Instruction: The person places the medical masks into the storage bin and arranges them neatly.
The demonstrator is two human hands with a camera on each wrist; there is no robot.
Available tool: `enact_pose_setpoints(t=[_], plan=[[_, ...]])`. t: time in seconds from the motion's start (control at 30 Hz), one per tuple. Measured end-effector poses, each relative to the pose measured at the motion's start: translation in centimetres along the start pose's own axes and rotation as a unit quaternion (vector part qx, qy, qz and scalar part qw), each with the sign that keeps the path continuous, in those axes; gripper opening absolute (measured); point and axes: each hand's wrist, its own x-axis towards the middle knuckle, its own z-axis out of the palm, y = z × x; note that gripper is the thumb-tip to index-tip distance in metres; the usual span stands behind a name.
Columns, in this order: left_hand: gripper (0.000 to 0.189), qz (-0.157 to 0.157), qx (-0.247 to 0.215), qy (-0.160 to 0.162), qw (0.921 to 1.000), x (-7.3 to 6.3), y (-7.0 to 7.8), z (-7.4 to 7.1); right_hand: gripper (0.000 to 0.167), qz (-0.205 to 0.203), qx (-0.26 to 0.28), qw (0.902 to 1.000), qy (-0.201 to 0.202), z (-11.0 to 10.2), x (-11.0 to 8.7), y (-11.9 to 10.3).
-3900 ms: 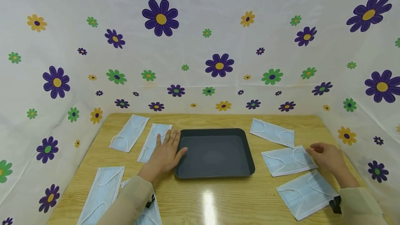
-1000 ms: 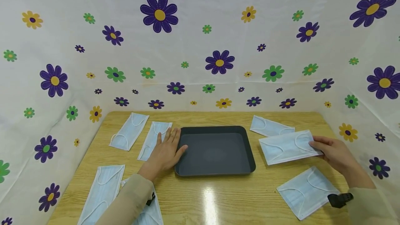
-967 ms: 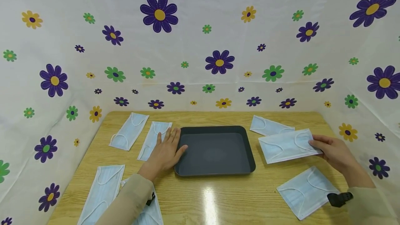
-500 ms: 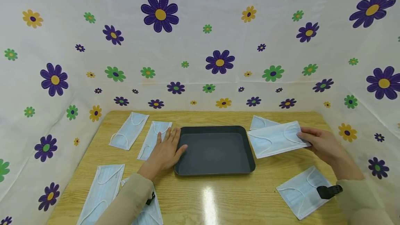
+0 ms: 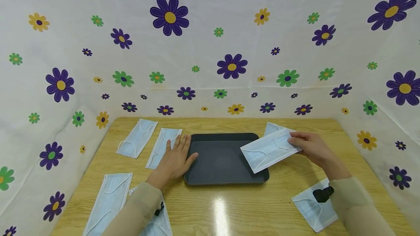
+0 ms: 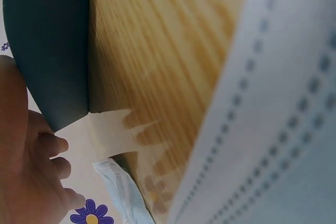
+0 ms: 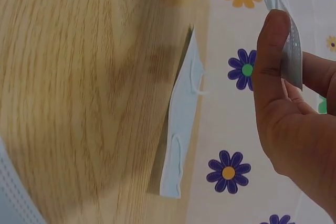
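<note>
A pale blue face mask [image 5: 267, 150] hangs from my right hand [image 5: 313, 150], pinched at its right end between thumb and fingers. Its left end is above the right side of a dark grey tray [image 5: 223, 161]. In the right wrist view the held mask [image 7: 292, 59] appears edge-on between thumb and fingers. My left hand [image 5: 174, 161], fingers straight, rests at the tray's left rim. The left wrist view shows that hand [image 6: 34, 166] against the outer tray wall [image 6: 50, 45].
Face masks lie left of the tray: one at the back left [image 5: 137, 138], one by my left fingers [image 5: 160, 154], one front left [image 5: 108, 201], one partly under my left forearm [image 5: 160, 221]. Right, one mask [image 5: 273, 128] lies behind the held one, another [image 5: 313, 207] below my right wrist.
My right hand has picked up the middle mask on the right, lifted it off the table and carried it leftward to the tray. The left hand has stayed at the tray's rim.
</note>
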Motion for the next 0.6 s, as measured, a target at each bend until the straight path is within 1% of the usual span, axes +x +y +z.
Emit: enact_pose_setpoints(t=[0.1, 0.4, 0.5, 0.6], plan=[[0.081, -0.003, 0.007, -0.005, 1.0000, 0.0, -0.1, 0.2, 0.061, -0.008, -0.011, 0.9999, -0.003, 0.8, 0.5, -0.4], [0.081, -0.001, -0.001, -0.003, 1.0000, -0.2, 0.0, 0.1, 0.050, -0.034, -0.061, 0.9976, 0.005, 3.2, 2.1, -2.3], [0.081, 0.000, 0.000, -0.002, 1.0000, -0.1, 0.0, 0.1, 0.047, -0.039, -0.062, 0.9973, 0.007, 4.0, 2.6, -2.8], [0.081, 0.001, 0.001, -0.001, 1.0000, -0.1, -0.1, 0.1, 0.049, -0.040, -0.050, 0.9979, -0.002, 4.5, 3.0, -3.1]])
